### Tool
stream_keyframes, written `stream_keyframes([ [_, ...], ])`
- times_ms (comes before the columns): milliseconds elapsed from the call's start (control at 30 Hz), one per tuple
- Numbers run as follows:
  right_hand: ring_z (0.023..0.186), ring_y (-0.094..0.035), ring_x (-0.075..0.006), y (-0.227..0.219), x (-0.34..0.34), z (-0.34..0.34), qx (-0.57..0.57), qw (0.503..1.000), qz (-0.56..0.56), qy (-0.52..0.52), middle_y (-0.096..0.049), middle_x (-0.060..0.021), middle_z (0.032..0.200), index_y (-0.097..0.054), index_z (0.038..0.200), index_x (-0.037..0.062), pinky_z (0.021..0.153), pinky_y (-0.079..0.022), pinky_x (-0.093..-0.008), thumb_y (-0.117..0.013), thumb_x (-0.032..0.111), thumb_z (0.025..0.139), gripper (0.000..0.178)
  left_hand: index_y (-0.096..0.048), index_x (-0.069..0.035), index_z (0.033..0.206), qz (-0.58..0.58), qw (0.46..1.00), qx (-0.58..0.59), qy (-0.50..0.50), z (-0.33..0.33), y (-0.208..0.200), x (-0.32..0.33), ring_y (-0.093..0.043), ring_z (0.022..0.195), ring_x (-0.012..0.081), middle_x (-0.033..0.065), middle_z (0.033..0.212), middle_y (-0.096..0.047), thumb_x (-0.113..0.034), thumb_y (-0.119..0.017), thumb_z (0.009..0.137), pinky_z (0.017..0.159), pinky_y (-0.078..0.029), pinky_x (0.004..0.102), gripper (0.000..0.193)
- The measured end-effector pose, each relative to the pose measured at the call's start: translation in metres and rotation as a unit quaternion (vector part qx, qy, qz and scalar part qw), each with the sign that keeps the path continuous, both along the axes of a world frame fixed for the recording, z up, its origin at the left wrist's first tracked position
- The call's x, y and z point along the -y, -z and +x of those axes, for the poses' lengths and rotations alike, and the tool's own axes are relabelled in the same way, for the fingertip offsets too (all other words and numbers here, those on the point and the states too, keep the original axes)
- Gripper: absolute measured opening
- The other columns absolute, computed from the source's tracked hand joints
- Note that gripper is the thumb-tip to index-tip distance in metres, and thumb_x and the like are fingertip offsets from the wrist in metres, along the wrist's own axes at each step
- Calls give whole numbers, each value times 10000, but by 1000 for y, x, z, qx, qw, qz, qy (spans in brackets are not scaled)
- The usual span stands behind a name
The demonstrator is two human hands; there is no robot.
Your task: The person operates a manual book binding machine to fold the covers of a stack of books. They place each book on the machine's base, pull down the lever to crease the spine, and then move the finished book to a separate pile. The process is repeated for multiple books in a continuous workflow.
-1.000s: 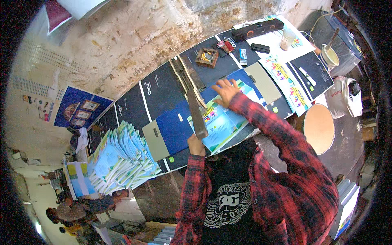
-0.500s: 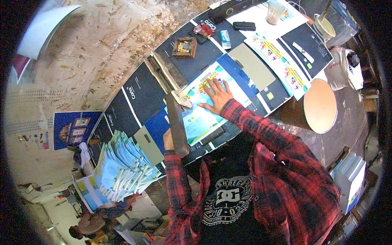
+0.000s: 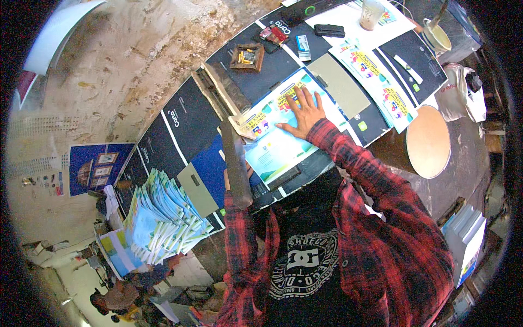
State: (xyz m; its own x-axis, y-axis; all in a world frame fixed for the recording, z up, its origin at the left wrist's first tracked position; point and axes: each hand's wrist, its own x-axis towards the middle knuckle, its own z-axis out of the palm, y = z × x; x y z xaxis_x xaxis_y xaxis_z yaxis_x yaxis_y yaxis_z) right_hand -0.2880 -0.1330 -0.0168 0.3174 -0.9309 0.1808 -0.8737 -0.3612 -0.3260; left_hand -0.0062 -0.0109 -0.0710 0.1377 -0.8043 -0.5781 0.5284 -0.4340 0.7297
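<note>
My right hand [image 3: 305,115] lies flat with fingers spread on a glossy printed sheet [image 3: 272,158], coloured blue, green and yellow. The sheet rests on the dark-covered worktable, over a blue edge at its right. A long dark brown bar [image 3: 236,169] crosses the sheet's left side, meeting a pale worn wooden piece [image 3: 246,126] at its far end. Behind this bar is my left hand [image 3: 227,180], mostly hidden; fingertips seem to show at the bar's right edge, by the sheet. Whether it holds anything cannot be made out.
A fanned stack of folded sheets [image 3: 163,218] stands at the left. More printed sheets [image 3: 376,87] lie to the right, near a round-topped stool [image 3: 429,141]. Toward the back are a wooden ashtray [image 3: 247,58], a small blue-white box [image 3: 303,48], a black case [image 3: 329,30] and a cup [image 3: 371,15].
My right hand and the printed sheet have shifted right and away from me. My left hand has slid further behind the brown bar, so less of it shows.
</note>
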Motion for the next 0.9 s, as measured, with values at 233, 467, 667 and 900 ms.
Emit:
stream_keyframes([
  [233,1404,-266,-365,-1,7,-12,-11,1000,7,12,-323,-181,1497,-418,1417,91,1132,-170,-570,-502,754,778,925,-569,-150,908,-47,997,-63,8,-2,16,3,-299,444,-7,-118,596,-377,-364,-595,930,372,-223,177,217],
  [467,1416,-248,-343,-1,-18,47,-8,1000,11,-21,-285,-127,1533,-395,1446,196,1128,-156,-582,-481,705,831,803,-602,-84,1033,0,992,126,-8,-15,-9,2,-501,553,67,-37,721,-567,-300,-582,944,453,-380,215,235],
  [667,1421,-245,-328,6,-20,45,-32,999,-11,-22,-283,-110,1537,-331,1479,266,1122,-166,-590,-483,707,834,797,-526,-53,1294,-197,695,689,59,-63,-17,-27,-482,1182,350,185,1241,-553,-276,-705,812,1010,-345,478,561],
  [900,1429,-228,-330,9,11,-15,-74,997,27,2,-269,-103,1547,-333,1478,205,1150,-193,-493,-516,693,826,835,-308,-19,1437,-128,641,748,111,-73,-26,-46,-244,1396,356,114,1487,-333,-297,-713,716,1137,-159,530,872],
])
